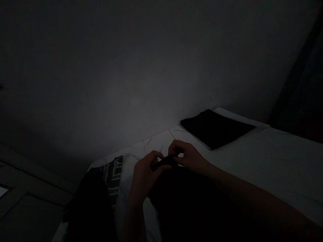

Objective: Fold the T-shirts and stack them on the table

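Observation:
The scene is very dim. A black cloth (186, 205), perhaps a garment, hangs down from both hands over the front of a pale marbled surface (272, 168). My left hand (145, 173) pinches its upper edge between thumb and fingers. Close by on the right, my right hand (188, 155) is closed on the same edge, fingers curled round a bunched part. Most of the cloth is lost in darkness, so its exact kind does not show.
A flat, folded black cloth (217, 129) lies at the back right, on something white. To the left, a dark heap of cloth (88, 205) adjoins a striped, patterned fabric (113, 173). Behind the surface rises a grey wall (141, 80).

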`<state>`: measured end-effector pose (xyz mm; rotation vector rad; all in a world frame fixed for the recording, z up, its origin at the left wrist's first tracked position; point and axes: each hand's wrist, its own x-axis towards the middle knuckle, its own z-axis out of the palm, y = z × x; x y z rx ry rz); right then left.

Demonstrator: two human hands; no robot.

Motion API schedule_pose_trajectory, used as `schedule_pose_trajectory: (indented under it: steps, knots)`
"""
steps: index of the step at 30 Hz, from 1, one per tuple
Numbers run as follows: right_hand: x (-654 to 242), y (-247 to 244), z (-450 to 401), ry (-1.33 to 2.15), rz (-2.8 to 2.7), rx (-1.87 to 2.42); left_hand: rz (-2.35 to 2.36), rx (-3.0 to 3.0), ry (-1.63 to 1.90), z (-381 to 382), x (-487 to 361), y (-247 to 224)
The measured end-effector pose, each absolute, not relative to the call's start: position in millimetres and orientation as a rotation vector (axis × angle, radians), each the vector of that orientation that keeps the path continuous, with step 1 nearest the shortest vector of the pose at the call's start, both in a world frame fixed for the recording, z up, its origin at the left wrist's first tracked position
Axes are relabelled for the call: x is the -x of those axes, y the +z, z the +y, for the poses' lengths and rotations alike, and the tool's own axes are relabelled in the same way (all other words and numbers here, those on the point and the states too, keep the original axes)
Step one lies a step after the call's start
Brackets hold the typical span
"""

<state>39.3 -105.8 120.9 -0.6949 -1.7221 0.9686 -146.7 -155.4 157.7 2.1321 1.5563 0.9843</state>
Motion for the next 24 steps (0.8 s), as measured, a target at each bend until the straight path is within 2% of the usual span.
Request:
schedule_pose_trajectory:
  steps: [7,16,19,24]
  knots:
    - [-40,128,-110,1.034,-1.82,0.593,1.482,-2.171,1.138,-153,153,155]
    - [-42,128,-113,1.029,-1.882,0.533,1.376,-2.191,0.979,-154,157,159]
    - [-40,121,-111,1.089,-1.989,0.453,1.339,-2.203,1.107,-157,158,161]
    - [-37,87,-84,1.492,-2.238,0.458,1.533,-2.123,1.519,-162,180,169]
